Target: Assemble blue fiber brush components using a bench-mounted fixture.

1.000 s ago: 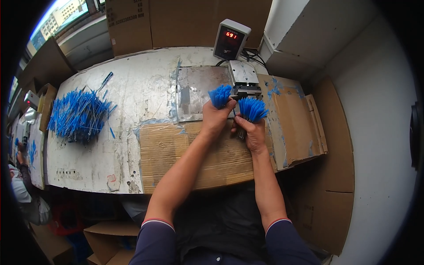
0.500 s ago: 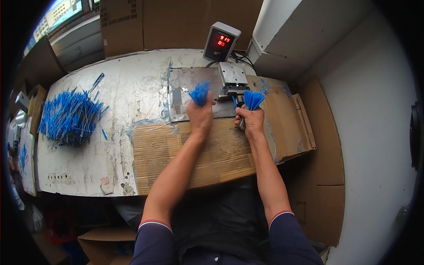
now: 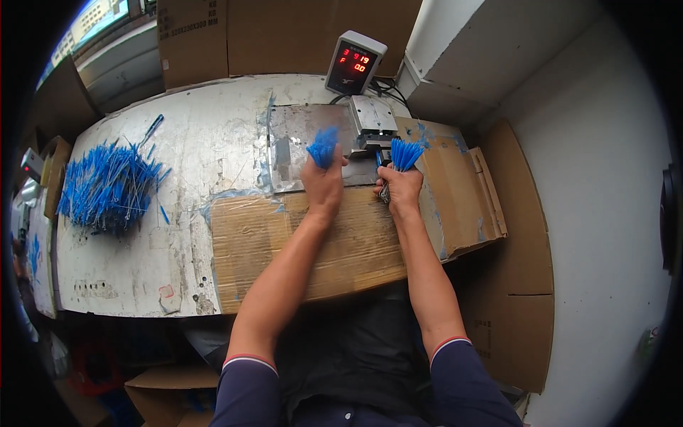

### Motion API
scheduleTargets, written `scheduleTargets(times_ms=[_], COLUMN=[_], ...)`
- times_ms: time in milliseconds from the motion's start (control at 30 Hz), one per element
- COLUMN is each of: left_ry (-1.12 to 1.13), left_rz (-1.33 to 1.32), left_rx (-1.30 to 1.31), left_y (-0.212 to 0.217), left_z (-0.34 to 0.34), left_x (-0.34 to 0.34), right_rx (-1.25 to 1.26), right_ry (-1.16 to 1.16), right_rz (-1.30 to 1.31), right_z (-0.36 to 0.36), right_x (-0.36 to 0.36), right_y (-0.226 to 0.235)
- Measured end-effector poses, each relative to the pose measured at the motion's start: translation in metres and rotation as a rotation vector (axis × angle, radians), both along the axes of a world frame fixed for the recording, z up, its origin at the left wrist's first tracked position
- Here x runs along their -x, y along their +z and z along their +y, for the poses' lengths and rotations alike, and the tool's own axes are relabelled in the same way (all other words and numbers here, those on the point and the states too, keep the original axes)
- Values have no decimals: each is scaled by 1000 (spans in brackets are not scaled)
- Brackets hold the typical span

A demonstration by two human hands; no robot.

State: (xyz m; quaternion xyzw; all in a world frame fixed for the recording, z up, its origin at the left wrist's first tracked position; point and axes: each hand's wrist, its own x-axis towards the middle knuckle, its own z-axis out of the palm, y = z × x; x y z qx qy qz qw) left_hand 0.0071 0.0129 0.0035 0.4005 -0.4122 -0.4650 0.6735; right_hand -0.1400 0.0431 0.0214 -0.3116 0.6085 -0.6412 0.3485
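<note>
My left hand [image 3: 324, 186] is closed around a bunch of thin blue-tipped sticks [image 3: 324, 146], tips pointing up and smeared by motion. It is over the near edge of the metal plate. To its right, my right hand [image 3: 402, 186] grips a second bunch of blue-tipped sticks [image 3: 405, 154], whose thin grey wire-like ends stick out below the fingers. By the right thumb a single blue piece stands just in front of a small metal machine [image 3: 372, 116]; whether the thumb and finger pinch it I cannot tell. Fingertips of both hands are partly hidden.
A large heap of the same blue-tipped sticks [image 3: 110, 186] lies on the worn white table [image 3: 174, 267] at left, a screwdriver-like tool [image 3: 153, 128] behind it. Flattened cardboard [image 3: 249, 245] covers the near edge. A counter with a red display [image 3: 356, 62] stands behind the machine.
The red display reads differently. My right hand and the single blue piece have shifted slightly towards the machine. Both hands keep their bunches, and the whole view has moved a little.
</note>
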Motion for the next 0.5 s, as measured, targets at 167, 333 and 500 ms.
scheduleTargets(times_ms=[167, 333, 500], left_ry=[142, 309, 73], left_rz=[-320, -644, -975], left_rx=[176, 473, 355], left_y=[-8, -4, -9], left_z=[-1, -8, -6], left_x=[-4, -2, -1], right_rx=[-26, 11, 41], right_ry=[-20, 53, 111], right_rz=[-24, -216, -312], right_z=[-1, 5, 11], right_x=[-2, 6, 11], right_y=[-1, 3, 3])
